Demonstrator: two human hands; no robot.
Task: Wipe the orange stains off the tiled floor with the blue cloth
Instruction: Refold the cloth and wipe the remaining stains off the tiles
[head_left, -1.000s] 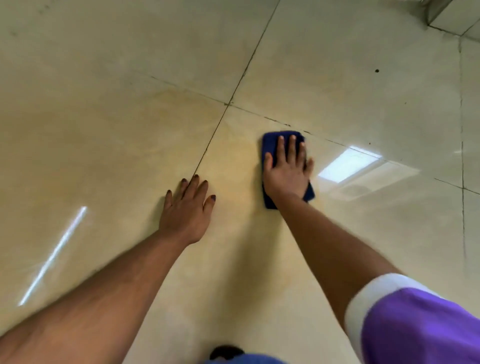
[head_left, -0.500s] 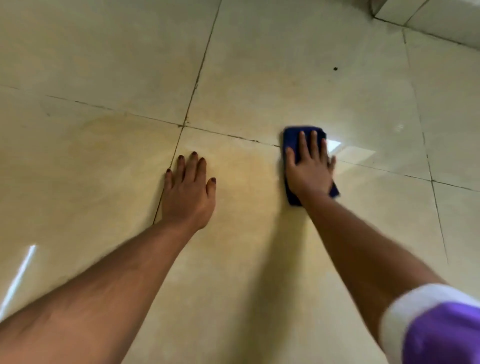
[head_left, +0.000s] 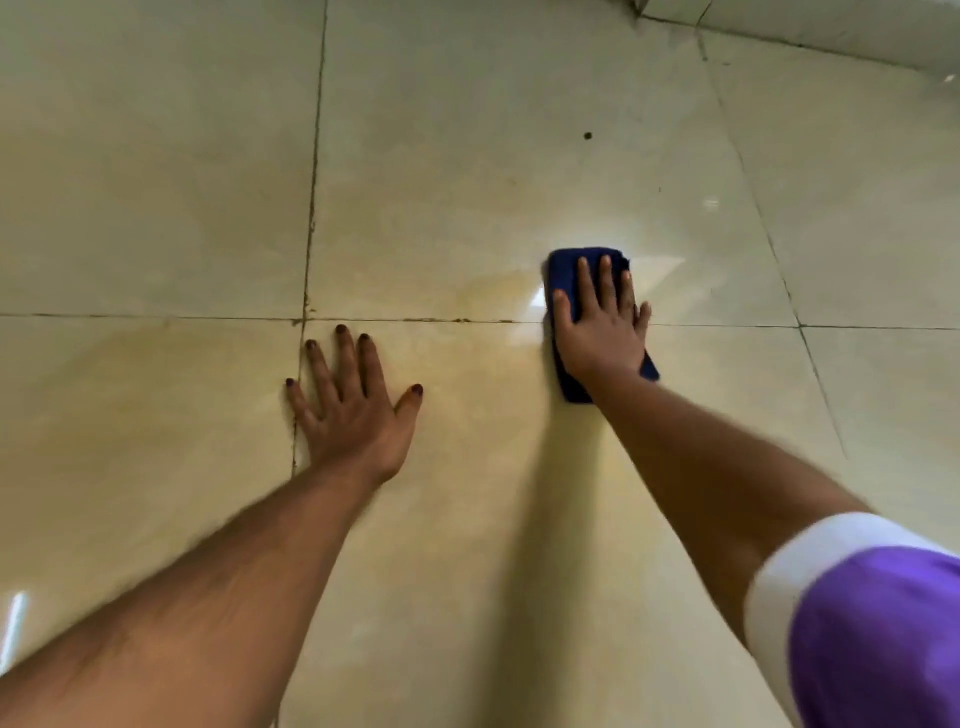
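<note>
**Cloth pressed flat at the grout cross-line**

Pressure through a flat palm looks like the right way to work this stroke. The person's right hand (head_left: 602, 332) lies spread on the folded dark-blue cloth (head_left: 566, 275), fingers straight, pushing it down rather than clutching it. The cloth straddles the horizontal dark grout line (head_left: 415, 320) of the glossy cream tiled floor (head_left: 156, 156), to the right of where that line crosses the vertical joint. The left hand (head_left: 353, 410) rests open on the tile just below the line, fingers splayed, holding nothing and bracing the body.

Faint orange-yellow stains (head_left: 483, 296) tint the floor along the line, left of the cloth. Judging from that, overlapping strokes leftward along the joint, with weight kept over the cloth, should lift them; grout may need firmer rubbing.

No brand, label or writing is legible anywhere.
</note>
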